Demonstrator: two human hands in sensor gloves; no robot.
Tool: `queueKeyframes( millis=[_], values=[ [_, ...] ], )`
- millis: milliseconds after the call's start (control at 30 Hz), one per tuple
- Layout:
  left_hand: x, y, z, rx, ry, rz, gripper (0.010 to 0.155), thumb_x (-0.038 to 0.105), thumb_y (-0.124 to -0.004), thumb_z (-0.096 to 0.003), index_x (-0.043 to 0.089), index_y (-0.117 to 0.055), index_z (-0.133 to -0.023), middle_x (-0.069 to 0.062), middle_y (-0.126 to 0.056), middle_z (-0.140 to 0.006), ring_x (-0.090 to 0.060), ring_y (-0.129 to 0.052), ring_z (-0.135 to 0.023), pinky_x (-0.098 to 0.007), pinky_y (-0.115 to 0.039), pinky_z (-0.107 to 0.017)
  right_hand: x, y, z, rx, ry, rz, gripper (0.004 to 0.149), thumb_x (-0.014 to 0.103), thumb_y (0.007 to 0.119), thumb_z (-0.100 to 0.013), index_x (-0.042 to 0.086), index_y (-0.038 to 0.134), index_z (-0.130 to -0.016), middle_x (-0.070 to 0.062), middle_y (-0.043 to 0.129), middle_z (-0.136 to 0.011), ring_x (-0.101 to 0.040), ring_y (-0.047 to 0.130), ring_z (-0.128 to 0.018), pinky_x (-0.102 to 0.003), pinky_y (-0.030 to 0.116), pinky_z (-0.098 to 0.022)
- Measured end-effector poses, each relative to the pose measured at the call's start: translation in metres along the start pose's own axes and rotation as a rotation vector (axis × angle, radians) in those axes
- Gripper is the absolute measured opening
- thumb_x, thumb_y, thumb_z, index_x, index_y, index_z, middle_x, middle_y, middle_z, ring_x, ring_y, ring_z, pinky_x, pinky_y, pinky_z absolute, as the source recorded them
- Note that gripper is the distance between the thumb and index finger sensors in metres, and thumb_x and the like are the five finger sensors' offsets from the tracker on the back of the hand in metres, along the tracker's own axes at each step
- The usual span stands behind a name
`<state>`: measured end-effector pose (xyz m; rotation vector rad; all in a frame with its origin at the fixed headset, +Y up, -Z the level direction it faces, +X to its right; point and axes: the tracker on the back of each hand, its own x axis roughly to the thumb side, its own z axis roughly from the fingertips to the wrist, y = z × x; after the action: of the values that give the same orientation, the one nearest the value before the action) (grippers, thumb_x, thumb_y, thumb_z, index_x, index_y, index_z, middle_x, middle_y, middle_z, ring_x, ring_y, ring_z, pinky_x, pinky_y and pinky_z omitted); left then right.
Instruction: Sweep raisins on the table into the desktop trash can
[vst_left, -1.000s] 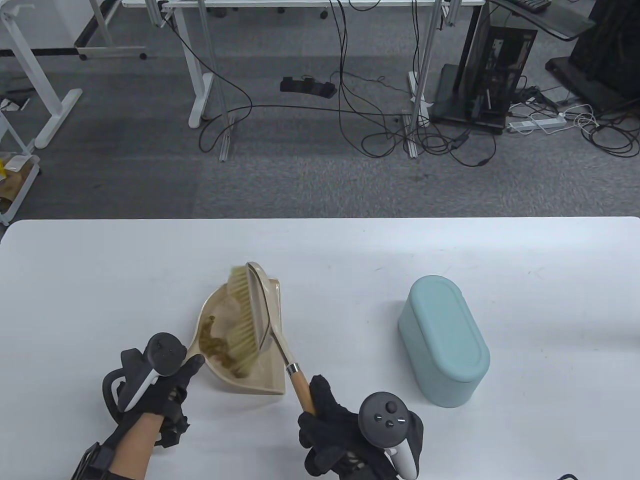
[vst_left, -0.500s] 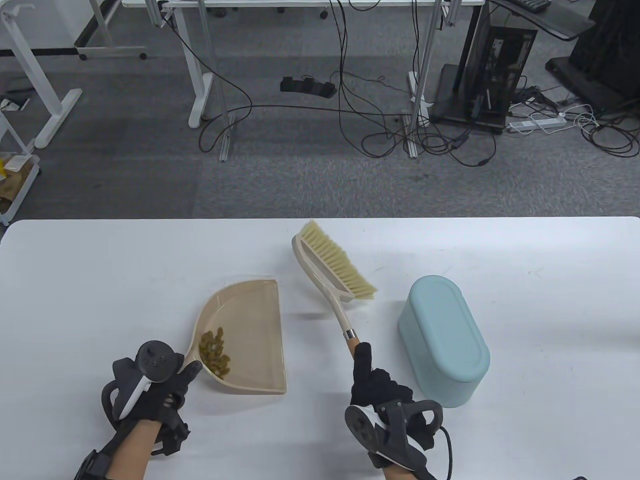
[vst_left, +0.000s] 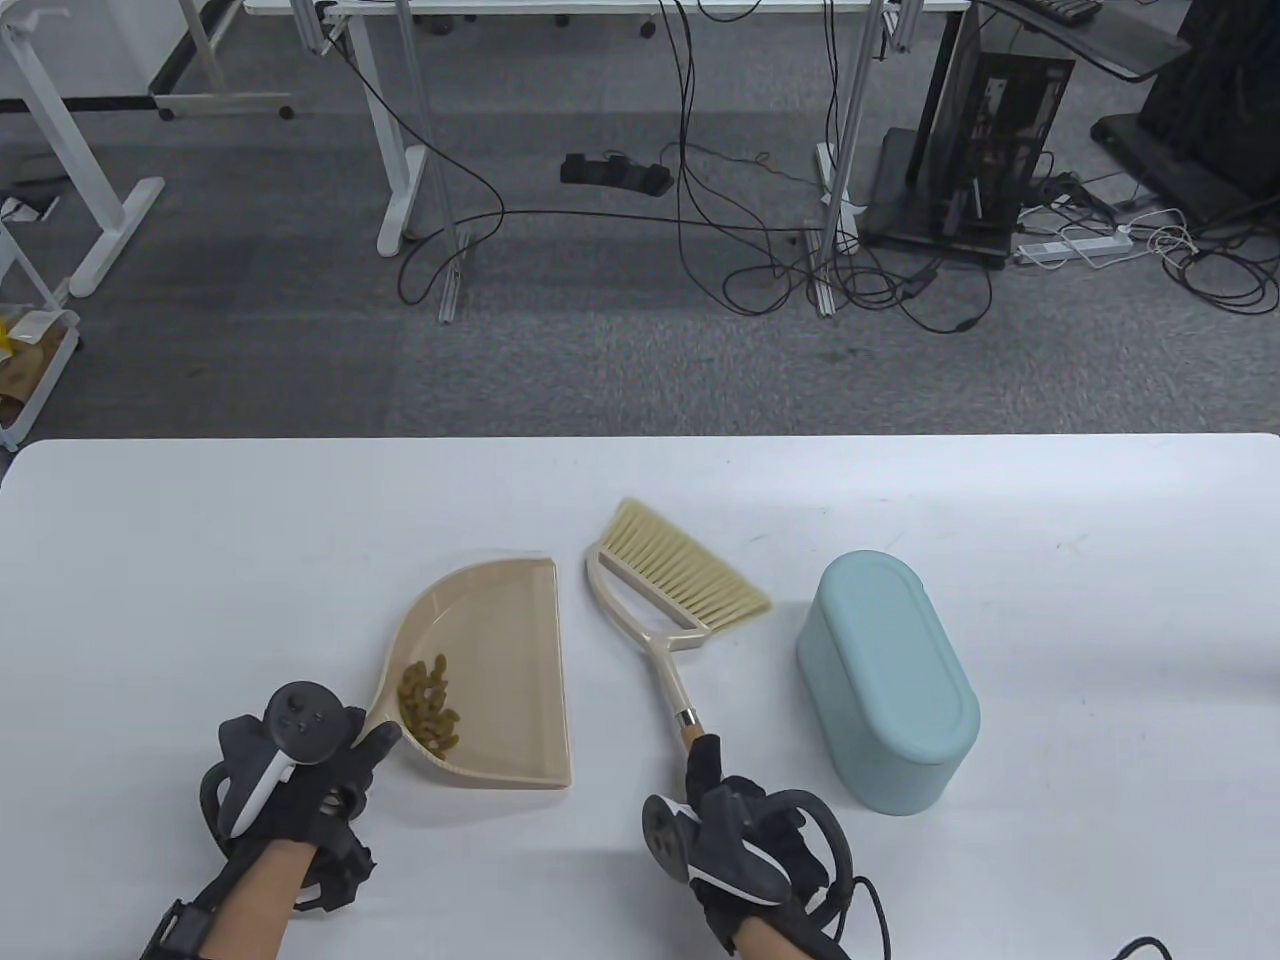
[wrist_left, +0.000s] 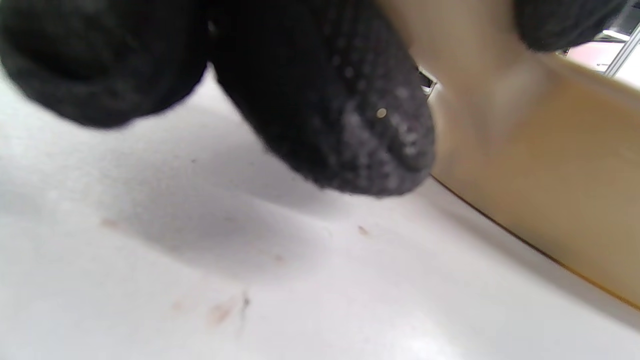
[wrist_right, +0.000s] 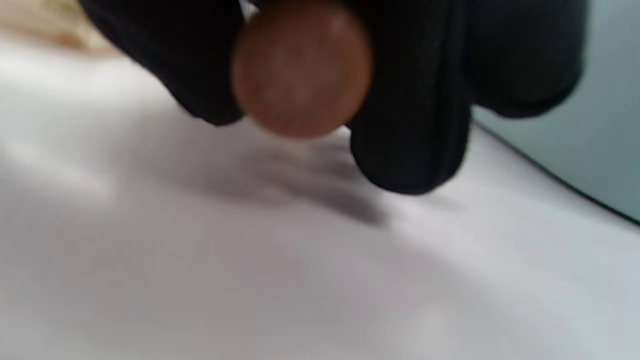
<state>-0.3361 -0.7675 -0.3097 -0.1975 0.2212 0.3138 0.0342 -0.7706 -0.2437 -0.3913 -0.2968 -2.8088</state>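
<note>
A beige dustpan (vst_left: 500, 660) lies on the white table with a pile of raisins (vst_left: 428, 702) in its near corner. My left hand (vst_left: 340, 775) grips the dustpan's handle; its beige wall shows in the left wrist view (wrist_left: 550, 200). My right hand (vst_left: 720, 810) grips the wooden handle end (wrist_right: 302, 67) of a beige brush (vst_left: 670, 590), which lies low between the dustpan and the pale green trash can (vst_left: 885, 680). The can's lid is closed. The can's side shows in the right wrist view (wrist_right: 595, 150).
The table's far edge (vst_left: 640, 440) runs across the middle of the table view. Beyond it are grey carpet, desk legs and cables. The can stands right of the brush.
My right hand swept the brush out of the dustpan, swung it right, then drew it nearer and lowered it beside the dustpan. My left hand stayed at the dustpan handle.
</note>
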Motion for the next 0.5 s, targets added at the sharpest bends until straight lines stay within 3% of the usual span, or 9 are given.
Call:
queueKeyframes(
  millis=[133,267,300,400,467,500],
  values=[
    [0.0,0.001,0.001,-0.001,0.002,-0.001,0.068,0.065,-0.063,-0.0475,0.018,-0.075,-0.095,-0.004,-0.1,-0.055,-0.006,-0.105,-0.02,-0.034,-0.09,-0.021,0.006,0.003,-0.003,-0.013,-0.029,-0.01,0.079,0.035,0.08,-0.048,-0.001,0.043,-0.108,-0.032,0.088,-0.078,-0.031,0.102,-0.036,-0.051,0.082,-0.043],
    [-0.003,0.001,0.0,-0.005,0.001,0.014,0.068,0.065,-0.063,-0.0474,0.018,-0.075,-0.095,-0.004,-0.1,-0.056,-0.006,-0.105,-0.02,-0.034,-0.09,-0.021,-0.004,0.0,-0.001,0.031,0.003,-0.085,0.079,0.038,0.078,-0.05,0.004,0.04,-0.11,-0.032,0.082,-0.087,-0.031,0.102,-0.04,-0.052,0.081,-0.045],
    [-0.003,0.001,0.0,-0.006,0.001,0.018,0.068,0.065,-0.063,-0.0474,0.018,-0.075,-0.095,-0.004,-0.1,-0.056,-0.007,-0.105,-0.02,-0.034,-0.09,-0.021,-0.008,-0.002,0.001,-0.009,0.013,-0.087,0.082,0.045,0.08,-0.049,0.008,0.041,-0.112,-0.033,0.077,-0.093,-0.031,0.101,-0.043,-0.054,0.08,-0.046],
    [-0.003,0.0,0.0,0.0,-0.002,0.011,0.068,0.065,-0.063,-0.0473,0.018,-0.075,-0.095,-0.004,-0.1,-0.056,-0.007,-0.105,-0.02,-0.034,-0.09,-0.021,-0.029,-0.017,0.012,-0.277,0.066,-0.077,0.091,0.056,0.079,-0.046,0.01,0.038,-0.113,-0.035,0.066,-0.099,-0.036,0.099,-0.052,-0.057,0.076,-0.05],
    [-0.003,0.0,0.0,-0.003,-0.002,0.014,0.068,0.065,-0.063,-0.0474,0.018,-0.075,-0.095,-0.004,-0.1,-0.056,-0.007,-0.105,-0.02,-0.034,-0.09,-0.021,-0.045,-0.031,0.023,-0.468,0.12,-0.162,0.092,0.057,0.08,-0.043,0.011,0.04,-0.112,-0.035,0.06,-0.102,-0.037,0.097,-0.056,-0.058,0.075,-0.05],
    [-0.003,0.001,0.0,-0.004,-0.002,0.016,0.068,0.065,-0.063,-0.0473,0.018,-0.075,-0.095,-0.004,-0.1,-0.056,-0.007,-0.105,-0.02,-0.034,-0.09,-0.021,-0.052,-0.036,0.029,-0.512,0.144,-0.213,0.093,0.058,0.081,-0.043,0.012,0.039,-0.113,-0.037,0.047,-0.106,-0.04,0.095,-0.059,-0.059,0.075,-0.049]
  ],
)
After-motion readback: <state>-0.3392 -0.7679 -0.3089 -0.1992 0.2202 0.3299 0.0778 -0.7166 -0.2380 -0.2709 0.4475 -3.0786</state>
